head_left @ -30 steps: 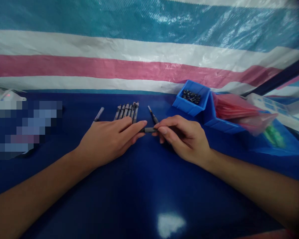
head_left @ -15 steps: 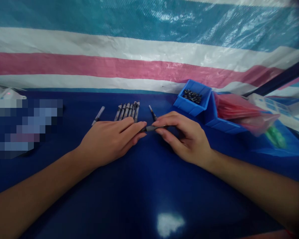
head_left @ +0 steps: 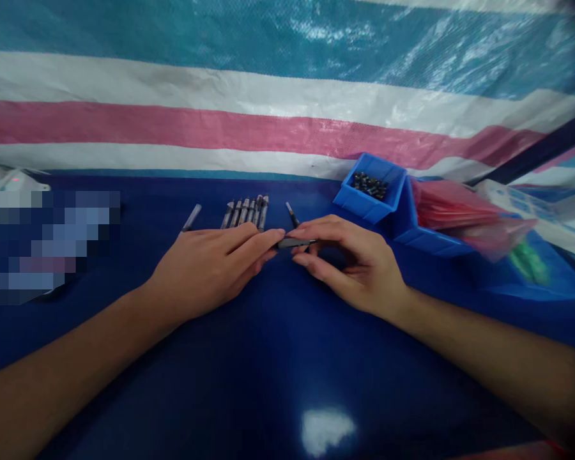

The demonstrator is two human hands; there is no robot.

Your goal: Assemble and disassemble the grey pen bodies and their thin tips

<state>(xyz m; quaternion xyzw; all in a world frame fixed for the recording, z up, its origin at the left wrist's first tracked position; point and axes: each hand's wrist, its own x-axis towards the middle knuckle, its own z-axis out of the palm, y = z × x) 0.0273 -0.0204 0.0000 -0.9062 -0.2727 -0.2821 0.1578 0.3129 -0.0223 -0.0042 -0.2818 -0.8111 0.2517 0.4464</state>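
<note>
A dark grey pen (head_left: 293, 243) lies level between my two hands, its thin tip pointing right. My left hand (head_left: 215, 265) is closed on the pen's rear part, which its fingers hide. The fingers of my right hand (head_left: 352, 262) curl around the front end, index above and thumb slightly below; their exact contact is partly hidden. Just beyond my right fingertips lies a slim refill-like piece (head_left: 291, 212) with a pale end. Several clear-and-black pens (head_left: 243, 212) lie in a row behind my left hand. A clear tube or cap (head_left: 191, 218) rests left of them.
A blue bin (head_left: 367, 201) of small black parts stands at the back right. Beside it, another blue bin (head_left: 426, 239) holds red plastic bags (head_left: 453, 207). Farther right is a bin (head_left: 551, 281) with something green. Striped sheeting (head_left: 220, 128) hangs behind the dark blue table (head_left: 249, 377).
My right thumb and index finger have shifted left along the pen and spread apart slightly. The pen's thin tip shows more plainly. My left hand keeps its hold, almost unmoved.
</note>
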